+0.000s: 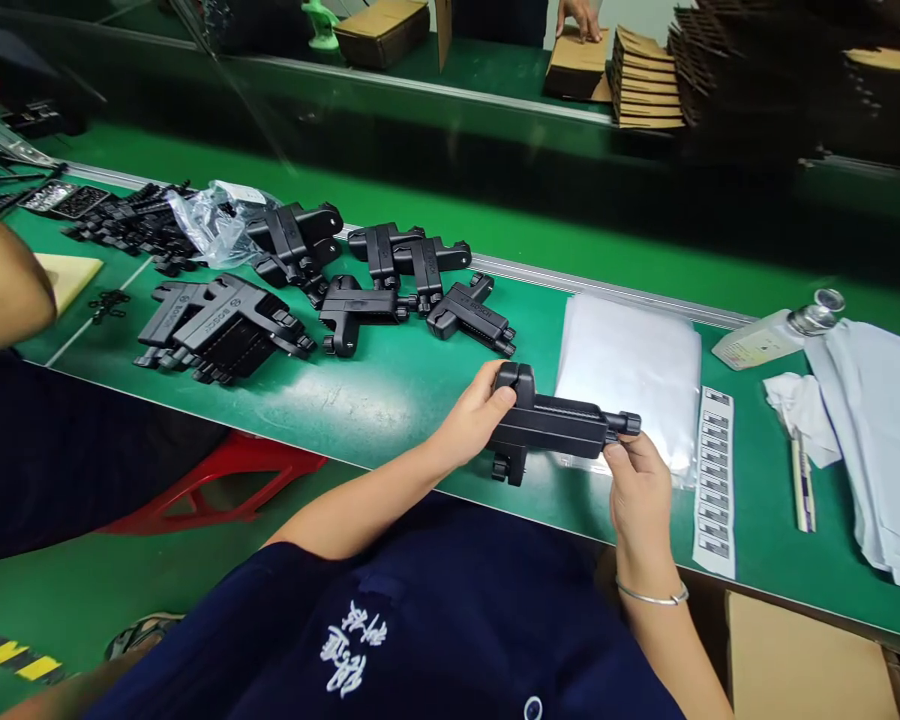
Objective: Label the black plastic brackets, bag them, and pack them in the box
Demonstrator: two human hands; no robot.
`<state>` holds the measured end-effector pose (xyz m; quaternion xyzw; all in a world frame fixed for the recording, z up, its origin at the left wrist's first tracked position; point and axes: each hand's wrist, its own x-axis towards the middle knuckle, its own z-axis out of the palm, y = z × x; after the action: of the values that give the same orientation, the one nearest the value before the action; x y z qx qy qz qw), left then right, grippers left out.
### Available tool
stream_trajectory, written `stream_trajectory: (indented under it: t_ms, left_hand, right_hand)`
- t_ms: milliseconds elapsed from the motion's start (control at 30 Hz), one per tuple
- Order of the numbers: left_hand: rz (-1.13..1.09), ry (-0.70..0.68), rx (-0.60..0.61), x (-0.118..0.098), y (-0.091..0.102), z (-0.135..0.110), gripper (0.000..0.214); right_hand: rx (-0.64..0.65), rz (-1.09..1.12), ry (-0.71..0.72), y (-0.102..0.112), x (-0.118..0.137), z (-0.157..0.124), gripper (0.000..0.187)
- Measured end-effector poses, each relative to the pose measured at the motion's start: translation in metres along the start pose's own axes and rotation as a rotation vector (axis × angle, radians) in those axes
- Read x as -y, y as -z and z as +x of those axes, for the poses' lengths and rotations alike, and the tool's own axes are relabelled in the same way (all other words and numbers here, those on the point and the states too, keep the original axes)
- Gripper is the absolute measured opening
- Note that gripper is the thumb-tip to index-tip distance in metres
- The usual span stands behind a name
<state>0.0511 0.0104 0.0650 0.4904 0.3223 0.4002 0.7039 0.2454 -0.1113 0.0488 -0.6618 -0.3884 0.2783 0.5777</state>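
Observation:
In the head view I hold a black plastic bracket (559, 425) above the front edge of the green table. My left hand (474, 412) is closed around its left end, thumb on top beside a rounded joint. At the other end, my right hand (641, 480) pinches the narrow part below a small knob; its fingertips are partly hidden. Behind the bracket lies a stack of clear plastic bags (626, 350). Several similar black brackets (367, 305) lie to the left, some with raised BOSCH lettering, and more are piled together (221, 325).
A label strip (714, 485), white bottle (765, 338), crumpled tissue (802, 410), pen-like tool (802, 485) and white sheets (881, 440) lie on the right. Small black parts (139, 225) and a clear bag (214, 220) are far left. A co-worker's arm (4, 280) is at left.

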Motion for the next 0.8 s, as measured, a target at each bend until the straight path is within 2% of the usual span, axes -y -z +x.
stream_trajectory:
  t_ms: [100,200,267,333,533,633,733,800]
  left_hand:
    - [-0.224,0.207,-0.048,-0.002,-0.003,0.012,0.059]
    - [-0.446,0.453,-0.141,-0.005,-0.007,0.025,0.056]
    - [-0.55,0.524,-0.214,-0.006,-0.011,0.031,0.053]
    - [-0.6,0.552,-0.231,-0.006,-0.015,0.033,0.05]
    - [-0.613,0.579,-0.185,-0.005,-0.025,0.032,0.052]
    - [-0.598,0.585,-0.188,-0.005,-0.027,0.032,0.052]
    - [-0.523,0.51,-0.156,-0.003,-0.03,0.028,0.053]
    - [-0.41,0.4,-0.102,-0.002,-0.032,0.021,0.053]
  right_hand:
    - [0.096,0.072,-0.006,-0.004,0.006,-0.004,0.044]
    - [0.326,0.144,-0.159,-0.015,0.015,-0.013,0.045]
    - [0.505,0.155,-0.299,-0.024,0.021,-0.019,0.037]
    - [0.575,0.17,-0.382,-0.032,0.028,-0.024,0.032]
    - [0.546,0.2,-0.446,-0.039,0.032,-0.026,0.03]
    - [0.535,0.201,-0.403,-0.033,0.03,-0.027,0.028]
    - [0.342,0.329,-0.259,-0.023,0.029,-0.025,0.045]
    - [0.211,0.436,-0.202,-0.017,0.029,-0.022,0.057]
